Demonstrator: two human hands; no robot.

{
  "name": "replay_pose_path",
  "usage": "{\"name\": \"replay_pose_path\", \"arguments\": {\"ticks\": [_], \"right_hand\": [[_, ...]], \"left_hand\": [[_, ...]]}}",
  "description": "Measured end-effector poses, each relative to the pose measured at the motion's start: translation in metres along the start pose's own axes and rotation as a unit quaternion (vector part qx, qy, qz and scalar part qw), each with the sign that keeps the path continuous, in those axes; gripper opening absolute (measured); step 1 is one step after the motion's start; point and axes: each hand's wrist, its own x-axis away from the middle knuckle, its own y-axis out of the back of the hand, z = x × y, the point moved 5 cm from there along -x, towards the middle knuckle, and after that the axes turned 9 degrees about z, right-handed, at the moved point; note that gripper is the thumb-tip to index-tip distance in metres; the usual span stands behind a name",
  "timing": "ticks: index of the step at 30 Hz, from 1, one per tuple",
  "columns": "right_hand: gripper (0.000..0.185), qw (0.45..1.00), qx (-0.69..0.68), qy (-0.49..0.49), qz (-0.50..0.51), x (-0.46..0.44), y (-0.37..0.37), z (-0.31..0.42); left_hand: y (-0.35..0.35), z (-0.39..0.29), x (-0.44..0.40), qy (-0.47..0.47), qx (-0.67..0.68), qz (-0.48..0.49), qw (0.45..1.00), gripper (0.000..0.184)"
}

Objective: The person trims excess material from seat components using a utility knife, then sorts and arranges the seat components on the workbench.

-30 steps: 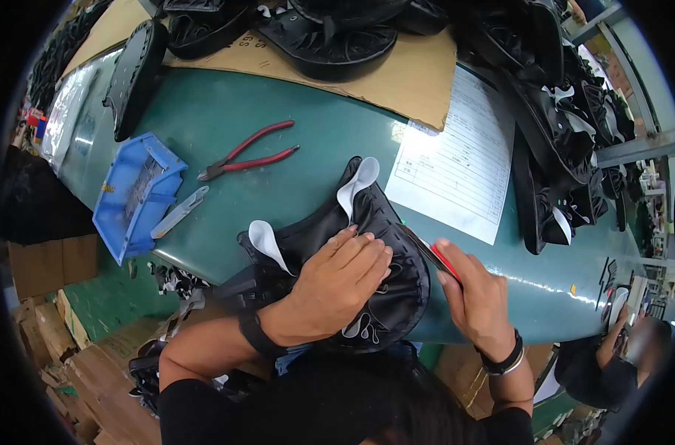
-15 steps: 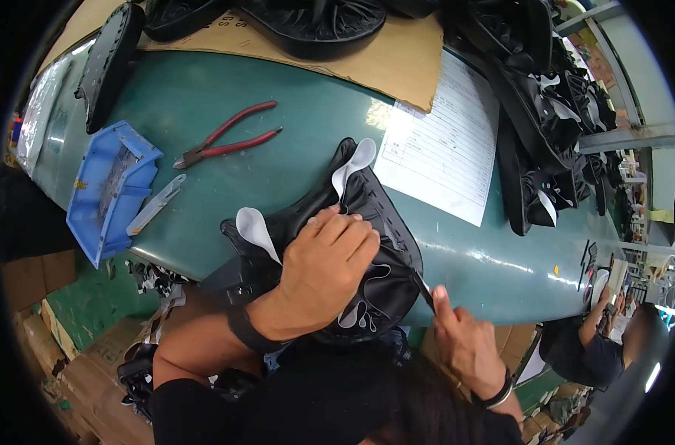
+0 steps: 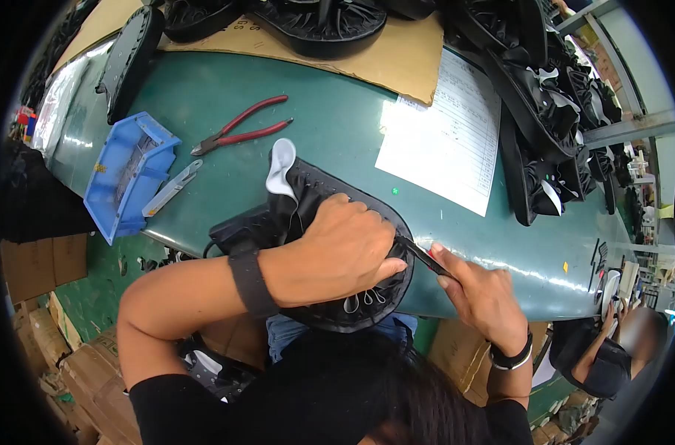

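Note:
A black sandal piece [image 3: 345, 181] with a thick rim and a white-lined strap [image 3: 281, 165] lies at the table's near edge, partly over my lap. My left hand [image 3: 345, 241] is closed over its middle, fingers curled out of sight and thumb along the rim on the right. Between the fingers of my right hand [image 3: 477, 293] is a slim black hand tool [image 3: 422, 256]. Its tip meets the right side of the rim beside my left thumb; the tip's exact shape is hidden. Thin looped cords [image 3: 363, 300] show below my left hand.
Red-handled cutting pliers [image 3: 241, 130], a blue bin [image 3: 118, 182] and a pale cutter knife [image 3: 172, 189] lie at left. A printed sheet [image 3: 445, 148] and cardboard [image 3: 367, 63] are farther back. Black sandals [image 3: 530, 126] are piled at right. Another person [image 3: 604, 352] sits at far right.
The sandal has turned under my left hand, so one white-lined strap now shows instead of two. My left hand has moved slightly right, and the tool meets the rim higher up.

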Motion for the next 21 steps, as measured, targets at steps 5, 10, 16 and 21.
{"name": "replay_pose_path", "arguments": {"ticks": [5,10,16,21], "right_hand": [[0.046,1.0,-0.014,-0.007,0.023,-0.006,0.005,0.001],[0.049,0.999,0.0,-0.026,-0.019,-0.011,-0.007,0.013],[0.058,0.995,-0.068,-0.034,-0.07,0.035,-0.033,0.031],[0.054,0.994,-0.001,-0.106,-0.003,0.014,-0.022,0.028]], "left_hand": [[0.002,0.005,-0.002,-0.019,0.088,-0.079,0.993,0.028],[0.0,0.025,-0.009,0.087,0.284,-0.045,0.954,0.022],[0.018,0.041,-0.003,0.049,0.437,-0.217,0.872,0.018],[0.013,0.034,-0.003,0.133,0.418,-0.002,0.899,0.015]]}}
